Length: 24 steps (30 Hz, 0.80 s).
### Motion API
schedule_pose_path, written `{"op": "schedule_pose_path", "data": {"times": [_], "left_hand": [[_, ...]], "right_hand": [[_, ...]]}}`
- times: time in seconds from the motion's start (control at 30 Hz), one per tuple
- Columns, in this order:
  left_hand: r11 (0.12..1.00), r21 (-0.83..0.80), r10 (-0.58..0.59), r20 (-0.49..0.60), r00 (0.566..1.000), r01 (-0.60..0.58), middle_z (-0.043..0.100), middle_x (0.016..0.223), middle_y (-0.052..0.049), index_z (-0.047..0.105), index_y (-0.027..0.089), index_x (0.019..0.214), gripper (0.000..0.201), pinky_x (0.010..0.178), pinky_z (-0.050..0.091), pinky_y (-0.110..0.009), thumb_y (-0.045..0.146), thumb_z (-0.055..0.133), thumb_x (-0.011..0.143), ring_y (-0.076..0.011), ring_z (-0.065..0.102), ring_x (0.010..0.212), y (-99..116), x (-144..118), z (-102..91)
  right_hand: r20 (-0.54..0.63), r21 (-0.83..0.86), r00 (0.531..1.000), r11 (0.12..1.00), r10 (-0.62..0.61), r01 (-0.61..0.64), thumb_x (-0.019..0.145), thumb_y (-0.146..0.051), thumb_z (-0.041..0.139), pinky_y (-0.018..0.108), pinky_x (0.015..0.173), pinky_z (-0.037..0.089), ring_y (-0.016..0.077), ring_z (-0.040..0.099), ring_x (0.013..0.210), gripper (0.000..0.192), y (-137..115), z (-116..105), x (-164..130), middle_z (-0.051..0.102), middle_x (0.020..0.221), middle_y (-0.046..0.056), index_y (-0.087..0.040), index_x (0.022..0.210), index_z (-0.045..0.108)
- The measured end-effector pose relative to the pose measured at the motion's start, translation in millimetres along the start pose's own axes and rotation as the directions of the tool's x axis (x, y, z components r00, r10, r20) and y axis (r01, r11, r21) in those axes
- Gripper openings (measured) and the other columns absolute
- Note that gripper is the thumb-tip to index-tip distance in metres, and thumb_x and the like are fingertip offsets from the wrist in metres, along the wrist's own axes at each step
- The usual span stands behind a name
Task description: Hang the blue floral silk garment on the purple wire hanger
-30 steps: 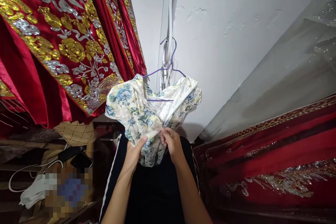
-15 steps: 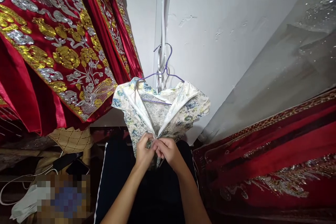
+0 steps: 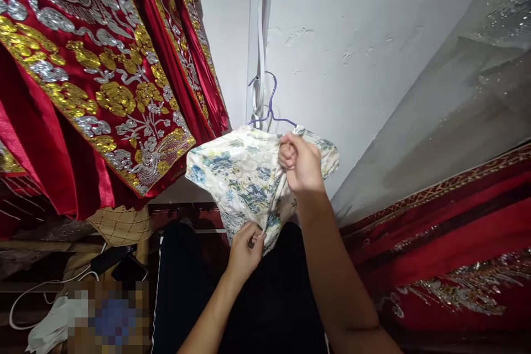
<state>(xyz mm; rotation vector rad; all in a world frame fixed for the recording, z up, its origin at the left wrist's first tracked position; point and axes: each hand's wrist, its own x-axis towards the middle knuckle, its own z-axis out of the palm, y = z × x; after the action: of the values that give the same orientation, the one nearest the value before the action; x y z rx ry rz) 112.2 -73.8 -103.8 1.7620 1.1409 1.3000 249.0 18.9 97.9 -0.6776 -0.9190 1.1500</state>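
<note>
A white short-sleeved dress or top (image 3: 249, 171) with a blue and yellow floral print hangs on a purple wire hanger (image 3: 271, 115). Its front opening is drawn together along a zipper (image 3: 274, 199). Low on that line, my left hand (image 3: 248, 243) pinches the cloth beside the zipper. Up near the neckline, my right hand (image 3: 299, 161) is closed in a fist at the zipper's top end, seemingly on its pull, which the fingers hide.
A red costume with gold and silver sequins (image 3: 118, 94) hangs at left. White straps (image 3: 259, 38) hold the hanger by the wall. Clear plastic (image 3: 435, 105) covers red garments (image 3: 440, 254) at right. A phone (image 3: 129, 270), cable and straw-coloured hat (image 3: 122, 225) lie lower left.
My right hand has moved up from beside my left hand to the neckline. The garment's wide V opening has closed. My left hand has stayed low on the cloth.
</note>
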Motion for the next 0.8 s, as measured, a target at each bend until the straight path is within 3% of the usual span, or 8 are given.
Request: {"op": "schedule_pose_path", "data": {"times": [0.17, 0.23, 0.33, 0.43, 0.57, 0.63, 0.7, 0.8], "left_hand": [[0.996, -0.011, 0.089, 0.082, 0.993, -0.088, 0.062, 0.084, -0.005, 0.062, 0.027, 0.09, 0.006, 0.071, 0.049, -0.041, 0.029, 0.067, 0.088, -0.0236, 0.061, 0.078, 30.5, 41.1, -27.5], [0.986, -0.04, 0.165, 0.01, 0.986, -0.165, 0.065, 0.095, -0.005, 0.059, 0.028, 0.117, 0.026, 0.081, 0.052, -0.041, 0.029, 0.063, 0.092, -0.0222, 0.063, 0.087, 59.0, 69.1, -45.0], [0.921, 0.048, 0.389, -0.146, 0.91, -0.386, 0.066, 0.1, -0.005, 0.051, 0.025, 0.137, 0.038, 0.082, 0.052, -0.036, 0.028, 0.055, 0.099, -0.0186, 0.063, 0.089, 110.4, 113.6, -69.6], [0.815, 0.265, 0.551, -0.075, 0.831, -0.516, 0.067, 0.097, -0.005, 0.065, 0.02, 0.11, 0.017, 0.077, 0.05, -0.031, 0.027, 0.055, 0.099, -0.0168, 0.062, 0.085, 149.0, 146.4, -80.8], [0.691, 0.44, 0.625, 0.034, 0.78, -0.574, 0.064, 0.088, -0.005, 0.062, 0.018, 0.091, 0.009, 0.076, 0.048, -0.03, 0.022, 0.057, 0.097, -0.0164, 0.059, 0.083, 165.4, 166.3, -81.1], [0.686, 0.471, 0.652, -0.059, 0.756, -0.555, 0.064, 0.091, -0.005, 0.061, 0.018, 0.093, 0.01, 0.078, 0.048, -0.03, 0.022, 0.055, 0.099, -0.0158, 0.059, 0.085, 162.9, 171.8, -89.9], [0.743, 0.468, 0.633, -0.263, 0.728, -0.477, 0.064, 0.094, -0.004, 0.061, 0.016, 0.096, 0.014, 0.083, 0.047, -0.029, 0.027, 0.053, 0.101, -0.0144, 0.057, 0.088, 153.3, 176.6, -110.5], [0.918, 0.191, 0.391, -0.585, 0.711, -0.348, 0.06, 0.095, -0.002, 0.058, 0.014, 0.1, 0.022, 0.085, 0.046, -0.027, 0.035, 0.052, 0.102, -0.011, 0.052, 0.087, 120.6, 177.2, -153.0]], "right_hand": [[0.079, -0.106, 0.995, 0.991, -0.068, 0.077, 0.083, -0.039, 0.069, 0.017, 0.036, 0.022, 0.0044, 0.034, 0.038, 0.026, -6.5, 3.6, -8.8, 0.048, 0.048, -0.006, -0.016, 0.072, 0.064], [0.126, -0.208, 0.99, 0.974, -0.069, 0.094, 0.087, -0.037, 0.064, 0.017, 0.037, 0.025, 0.0051, 0.037, 0.039, 0.026, -6.2, 5.1, -17.2, 0.05, 0.047, -0.005, -0.016, 0.071, 0.065], [0.183, -0.297, 0.98, 0.947, -0.073, 0.126, 0.09, -0.034, 0.06, 0.018, 0.039, 0.027, 0.0055, 0.038, 0.039, 0.027, -10.0, 8.7, -22.8, 0.051, 0.046, -0.004, -0.017, 0.07, 0.065], [0.2, -0.309, 0.974, 0.936, -0.109, 0.168, 0.09, -0.034, 0.06, 0.019, 0.04, 0.027, 0.0061, 0.038, 0.039, 0.027, -9.6, 9.9, -19.6, 0.051, 0.046, -0.004, -0.017, 0.07, 0.065], [0.123, -0.311, 0.976, 0.927, -0.18, 0.21, 0.087, -0.036, 0.06, 0.022, 0.042, 0.025, 0.0074, 0.037, 0.041, 0.028, 19.9, 0.7, -12.0, 0.047, 0.046, -0.005, -0.017, 0.068, 0.063], [0.066, -0.364, 0.982, 0.912, -0.175, 0.187, 0.086, -0.037, 0.06, 0.023, 0.043, 0.022, 0.0078, 0.034, 0.041, 0.028, 44.3, -8.7, -12.2, 0.044, 0.045, -0.005, -0.017, 0.066, 0.063], [0.011, -0.416, 0.993, 0.902, -0.121, 0.115, 0.083, -0.037, 0.06, 0.025, 0.043, 0.02, 0.0084, 0.032, 0.042, 0.028, 67.5, -20.3, -18.4, 0.04, 0.044, -0.006, -0.018, 0.063, 0.062], [-0.08, -0.425, 0.995, 0.905, -0.056, 0.016, 0.082, -0.036, 0.059, 0.026, 0.045, 0.024, 0.0102, 0.034, 0.043, 0.03, 90.4, -37.2, -40.4, 0.039, 0.043, -0.005, -0.019, 0.058, 0.059]]}}
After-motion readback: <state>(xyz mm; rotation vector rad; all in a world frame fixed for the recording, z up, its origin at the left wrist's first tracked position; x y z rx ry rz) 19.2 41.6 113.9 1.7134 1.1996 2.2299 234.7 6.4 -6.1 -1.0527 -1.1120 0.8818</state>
